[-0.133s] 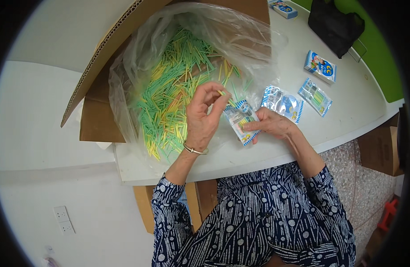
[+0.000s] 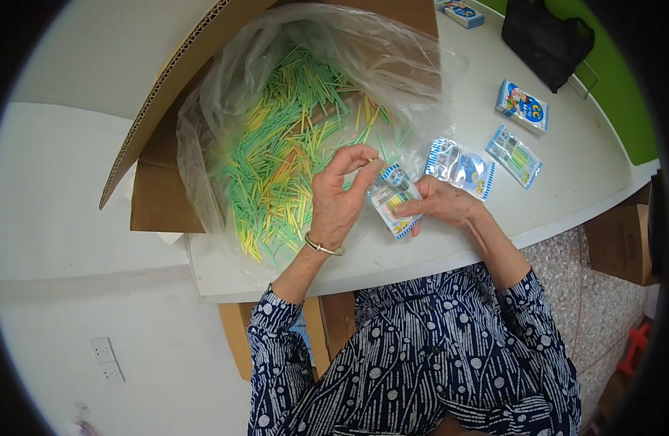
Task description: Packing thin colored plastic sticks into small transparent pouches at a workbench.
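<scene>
My left hand point(image 2: 338, 200), wearing a metal bangle, is closed in a pinch at the top edge of a small clear packet point(image 2: 389, 192) with blue-striped ends. A thin yellow-green stick end point(image 2: 372, 160) shows at its fingertips; the rest of it is hidden. My right hand point(image 2: 447, 202) grips the packet's right side, thumb across the front, and keeps it tilted above the table. Several coloured sticks are visible through the packet's window. Beyond my left hand, a large heap of thin green, yellow and orange sticks point(image 2: 284, 145) lies in a clear plastic bag point(image 2: 204, 131).
A cardboard box point(image 2: 160, 189) surrounds the plastic bag on the white table point(image 2: 262, 285). To the right lie a flat packet point(image 2: 461, 171), a stick-filled packet point(image 2: 515, 156) and a small blue-and-white box point(image 2: 522, 107). A black bag point(image 2: 546, 43) stands at the far right.
My left hand has moved slightly down and right, closer to the packet's top. Less of the sticks shows at its fingertips. My right hand and the packet stay nearly in place.
</scene>
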